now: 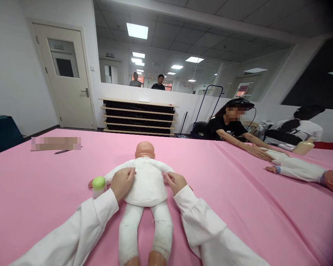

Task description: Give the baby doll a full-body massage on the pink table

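A bald baby doll [147, 181] in a white top and white leggings lies before me, head away from me; no face shows on it. My left hand [123, 183] is closed at the left side of its torso, the knuckles against the white cloth. On the other side, my right hand [177, 182] is curled, fingertips pinched together near the doll's right-hand sleeve. Whether either hand grips any cloth is hidden. Left of my left wrist stands a small container with a green lid [99, 182], partly behind my sleeve.
A pink cloth [224, 207] covers the table. At the far left lie a blurred flat item [57, 143] and a dark pen [63, 151]. To the right, another person [230, 122] has their hands on a second doll [299, 168], near a lotion-like bottle [304, 147].
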{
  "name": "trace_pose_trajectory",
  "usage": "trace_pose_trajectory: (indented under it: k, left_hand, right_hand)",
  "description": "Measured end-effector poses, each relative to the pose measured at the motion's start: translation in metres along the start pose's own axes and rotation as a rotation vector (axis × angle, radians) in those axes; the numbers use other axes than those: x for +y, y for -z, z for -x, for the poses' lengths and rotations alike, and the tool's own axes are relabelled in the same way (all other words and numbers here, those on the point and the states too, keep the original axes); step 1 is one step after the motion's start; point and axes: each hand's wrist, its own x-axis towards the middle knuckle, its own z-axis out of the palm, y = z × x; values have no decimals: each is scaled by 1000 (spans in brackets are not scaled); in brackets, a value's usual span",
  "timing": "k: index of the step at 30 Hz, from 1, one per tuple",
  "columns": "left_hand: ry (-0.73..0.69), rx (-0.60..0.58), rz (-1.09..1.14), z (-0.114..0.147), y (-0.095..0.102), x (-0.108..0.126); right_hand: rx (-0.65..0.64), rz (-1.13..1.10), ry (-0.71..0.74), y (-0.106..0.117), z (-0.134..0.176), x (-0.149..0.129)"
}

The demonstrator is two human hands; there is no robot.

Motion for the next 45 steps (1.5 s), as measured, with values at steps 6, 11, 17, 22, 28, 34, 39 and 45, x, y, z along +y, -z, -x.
trace_pose_trajectory:
  k: [6, 11, 17, 22, 28, 34, 39, 45]
  left_hand:
    - [-163, -44, 40, -36, -39, 19]
    - [-154, -239, -73, -35, -55, -9]
    - [71, -155, -103, -29, -52, -53]
    - [254, 23, -168, -32, -45, -58]
    - [159, 7, -31, -47, -43, -20]
    - [219, -99, -105, -60, -60, -16]
    - [248, -49, -125, -62, -64, -25]
    - [319, -62, -77, -65, -65, -29]
  right_hand:
    - [-27, 43, 163, -36, -48, -40]
    - [-213, 106, 153, -57, -51, -24]
    - [-167, 212, 12, -48, -36, 4]
    - [42, 359, -288, -35, -34, 25]
    - [125, 280, -193, -37, -55, -4]
    - [-32, 319, -252, -55, -71, -25]
    - [22, 318, -221, -59, -72, -12]
    - [86, 284, -230, -64, -73, -2]
